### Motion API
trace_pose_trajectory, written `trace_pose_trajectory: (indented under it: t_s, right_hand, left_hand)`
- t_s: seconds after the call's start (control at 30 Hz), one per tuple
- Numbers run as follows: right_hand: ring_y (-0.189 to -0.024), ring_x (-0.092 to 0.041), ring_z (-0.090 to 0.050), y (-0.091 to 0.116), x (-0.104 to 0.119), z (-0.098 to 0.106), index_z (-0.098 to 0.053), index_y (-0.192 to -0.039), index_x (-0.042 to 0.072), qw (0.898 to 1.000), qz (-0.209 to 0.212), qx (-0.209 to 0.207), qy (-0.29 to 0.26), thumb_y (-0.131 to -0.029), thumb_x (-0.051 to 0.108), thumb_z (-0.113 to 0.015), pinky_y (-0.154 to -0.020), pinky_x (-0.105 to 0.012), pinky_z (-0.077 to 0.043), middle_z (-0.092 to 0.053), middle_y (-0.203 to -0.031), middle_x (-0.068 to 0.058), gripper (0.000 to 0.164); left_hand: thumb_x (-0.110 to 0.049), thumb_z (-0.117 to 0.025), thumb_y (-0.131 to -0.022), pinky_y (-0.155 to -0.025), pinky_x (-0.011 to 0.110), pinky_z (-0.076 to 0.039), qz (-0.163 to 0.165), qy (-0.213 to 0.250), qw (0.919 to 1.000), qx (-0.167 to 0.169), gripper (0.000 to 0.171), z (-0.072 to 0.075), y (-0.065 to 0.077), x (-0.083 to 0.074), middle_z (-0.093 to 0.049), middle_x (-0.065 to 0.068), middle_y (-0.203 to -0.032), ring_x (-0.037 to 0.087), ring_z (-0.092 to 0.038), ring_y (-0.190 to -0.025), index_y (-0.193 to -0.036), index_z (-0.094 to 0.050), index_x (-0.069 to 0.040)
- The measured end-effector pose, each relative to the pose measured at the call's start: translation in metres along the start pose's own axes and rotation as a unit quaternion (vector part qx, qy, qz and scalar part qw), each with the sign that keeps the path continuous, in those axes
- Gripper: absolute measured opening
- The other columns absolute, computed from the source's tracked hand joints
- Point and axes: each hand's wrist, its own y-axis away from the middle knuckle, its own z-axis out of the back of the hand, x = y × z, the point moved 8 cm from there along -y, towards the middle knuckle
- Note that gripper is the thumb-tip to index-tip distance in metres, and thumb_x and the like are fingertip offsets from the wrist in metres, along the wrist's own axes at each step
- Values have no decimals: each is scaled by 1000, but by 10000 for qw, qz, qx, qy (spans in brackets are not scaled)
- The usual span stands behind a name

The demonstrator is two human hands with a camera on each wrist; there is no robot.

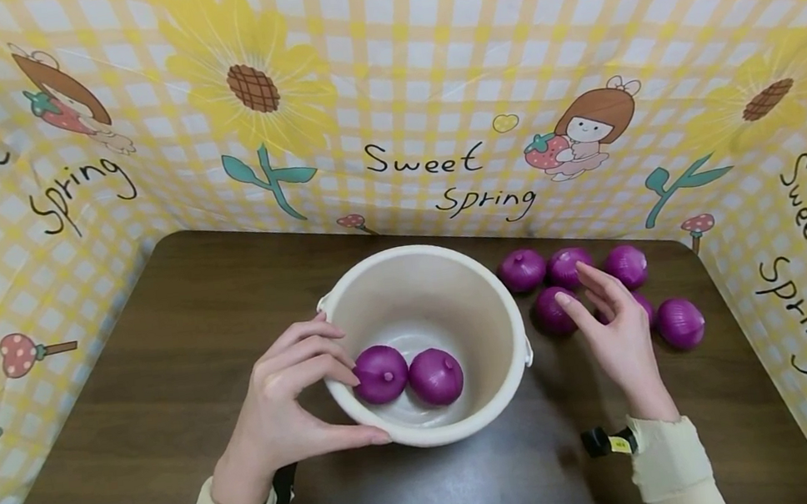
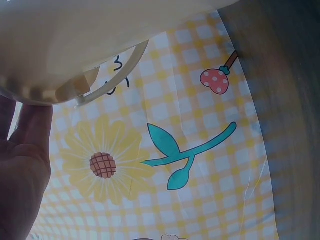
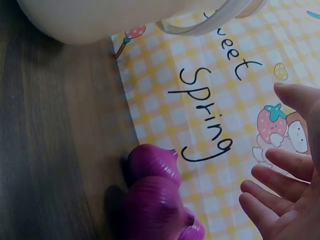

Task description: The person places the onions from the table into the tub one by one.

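At the bucket's [image 1: 437, 435] left side, the left hand [image 1: 292, 392] grips the rim between thumb and fingers. Inside the bucket, two onions [image 1: 381, 374] lie side by side. To its right, the right hand [image 1: 618, 339] hovers over more onions [image 1: 523, 271], fingers and thumb apart — seemingly reaching, so the next move calls for closing round one. They look purple and glossy — some show stubby stems.
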Motion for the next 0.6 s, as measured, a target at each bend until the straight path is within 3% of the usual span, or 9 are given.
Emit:
trace_pose_trajectory:
  t_s: [0.33, 0.6]
  right_hand:
    - [-135, -25, -49, -3, -26, -2, -58, -144, 9, 9972, -576, 19, 471, -92, 38, -78, -114, -38, -41, -54, -145, -8, 62]
    - [-139, -37, -44, -2, -45, -8, -52, -148, 8, 9924, -950, 183, 764, -89, 45, -79, -116, -46, -39, -46, -152, -15, 74]
  left_hand:
    - [-55, -97, -57, -112, 49, -44, 22, 43, 10000, 16, 54, 1, 0, 0, -68, 0, -84, 30, -61, -99, -79, -69, -14]
    - [-54, -98, -57, -112, 49, -43, 55, 92, 9999, 36, 54, 1, 1, 1, -68, 1, -83, 30, -60, -99, -79, -69, -14]
